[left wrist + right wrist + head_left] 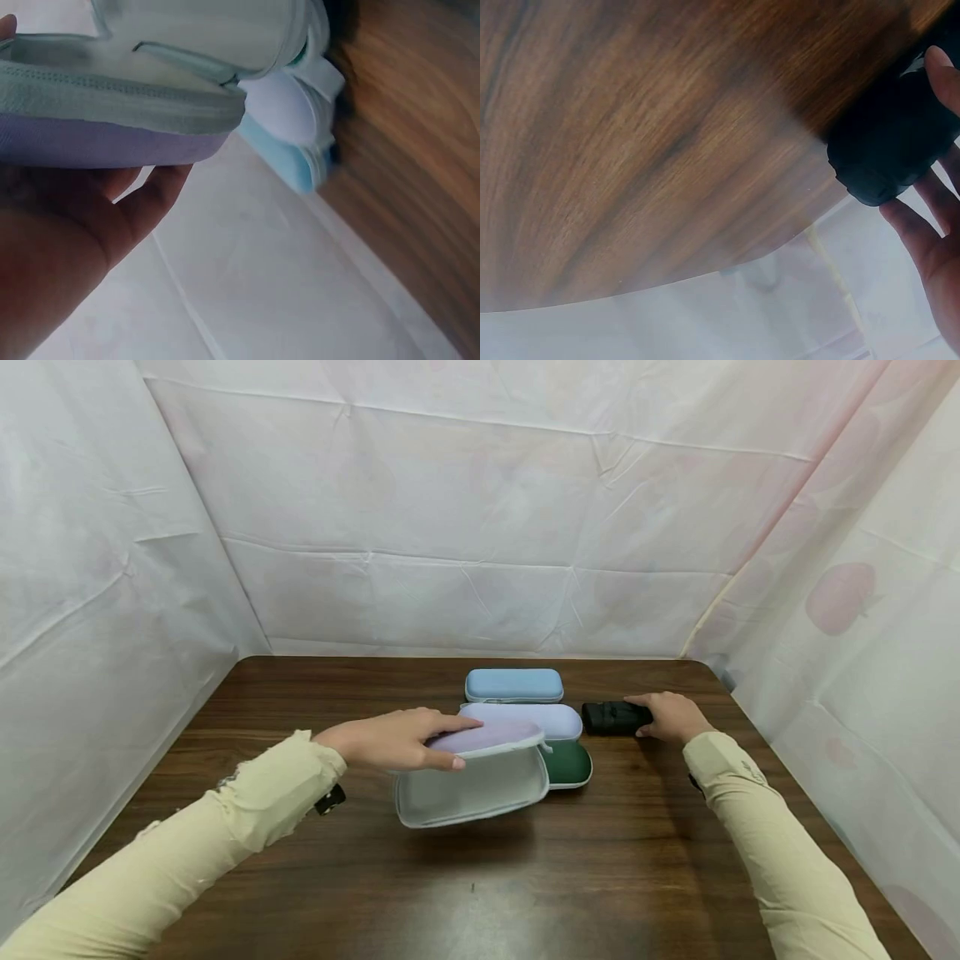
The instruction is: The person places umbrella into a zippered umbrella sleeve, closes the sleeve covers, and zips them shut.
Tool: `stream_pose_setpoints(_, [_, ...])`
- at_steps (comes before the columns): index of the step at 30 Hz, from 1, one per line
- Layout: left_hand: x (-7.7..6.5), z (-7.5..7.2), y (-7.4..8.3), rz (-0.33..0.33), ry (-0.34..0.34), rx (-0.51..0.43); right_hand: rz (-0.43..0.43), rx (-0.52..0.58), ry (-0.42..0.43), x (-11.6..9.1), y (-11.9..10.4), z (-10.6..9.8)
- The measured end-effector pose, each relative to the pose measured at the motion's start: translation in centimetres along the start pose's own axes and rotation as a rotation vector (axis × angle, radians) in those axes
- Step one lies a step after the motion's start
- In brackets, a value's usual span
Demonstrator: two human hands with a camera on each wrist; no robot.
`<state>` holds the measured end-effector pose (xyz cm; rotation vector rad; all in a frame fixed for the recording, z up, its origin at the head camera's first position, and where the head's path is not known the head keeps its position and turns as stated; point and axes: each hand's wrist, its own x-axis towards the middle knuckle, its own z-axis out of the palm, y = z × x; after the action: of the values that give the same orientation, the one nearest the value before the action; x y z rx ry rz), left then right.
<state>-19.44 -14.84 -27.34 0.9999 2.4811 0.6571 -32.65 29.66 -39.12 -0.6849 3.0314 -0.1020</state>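
Note:
My left hand (397, 739) grips the lid of a purple zip case (487, 739), fingers over the lid and thumb near its rim. The case hangs tilted and open above the table, its pale grey inside (472, 789) facing me. In the left wrist view, fingers (154, 199) support the purple shell. At the right, my right hand (675, 718) holds one end of a short black cylinder (611, 718) lying on the table, which looks like a folded compact umbrella. Its rounded, ridged end (885, 146) shows in the right wrist view between thumb and fingers.
Behind the open case lie a closed blue case (513, 685) and a closed lavender case (551, 721). A dark green case (567, 764) is partly hidden by the open one. White curtains (480, 510) surround the brown wooden table (600, 877) at the back and sides.

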Motion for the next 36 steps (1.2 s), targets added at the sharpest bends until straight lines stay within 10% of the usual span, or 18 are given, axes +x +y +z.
stream_pose_setpoints(15, [4.9, 4.8, 0.3, 0.016, -0.225, -0.129, 0.009, 0.000, -0.003, -0.1, -0.4, 0.1])
stream_pose_setpoints(36, [6.6, 7.5, -0.2, -0.002, -0.198, -0.043, -0.042, -0.107, -0.034, 0.9, -0.8, 0.2])
